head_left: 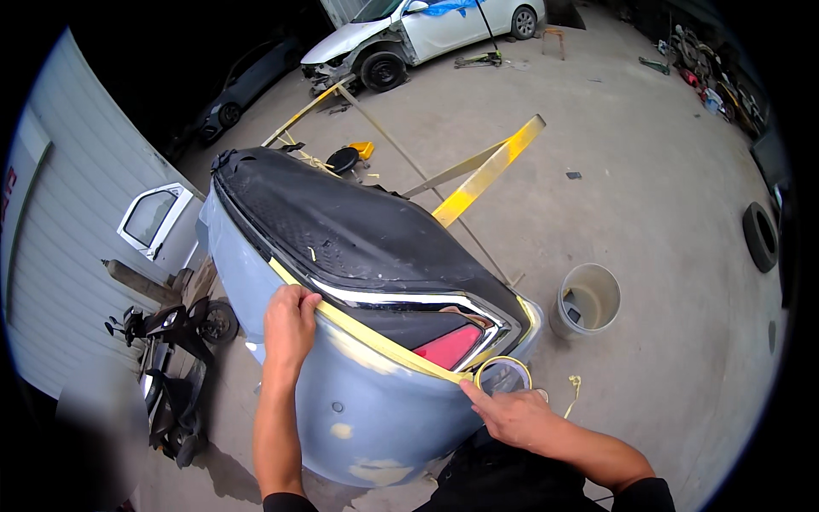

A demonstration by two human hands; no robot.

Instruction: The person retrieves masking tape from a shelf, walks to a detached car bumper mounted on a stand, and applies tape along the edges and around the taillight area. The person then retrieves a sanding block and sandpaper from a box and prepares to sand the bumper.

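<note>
- The right hand (512,416) is nearest, fingers closed around a tape roll (503,374), a thin yellow ring held against the bumper's lower right corner, index finger pressing the tape end down.
- The left hand (288,324) lies flat, unclenched and holding nothing, fingers pressing the tape strip (375,337) onto the bumper (375,410).
- The strip is pale yellow and papery, running taut from the left hand along the edge of the black part to the roll.
- The bumper is a curved blue-grey shell, dull and sanded, with pale filler patches low down. Above the strip sit a chrome trim line (401,299), a red reflector (448,347) and a black textured panel (341,222).
- A loose yellow scrap (573,391) lies on the concrete right of the roll.
- A scooter (175,367), dark and glossy, stands just left of the bumper.
- A pale round bucket (586,299) stands on the floor to the right, near the bumper.
- A white car door (155,220) leans by the ribbed grey wall (77,230).
- Yellow metal stand bars (486,171) jut out behind the bumper.
- A tyre (759,236) lies at far right.
- Farthest, a white car (418,34) with a damaged front.
</note>
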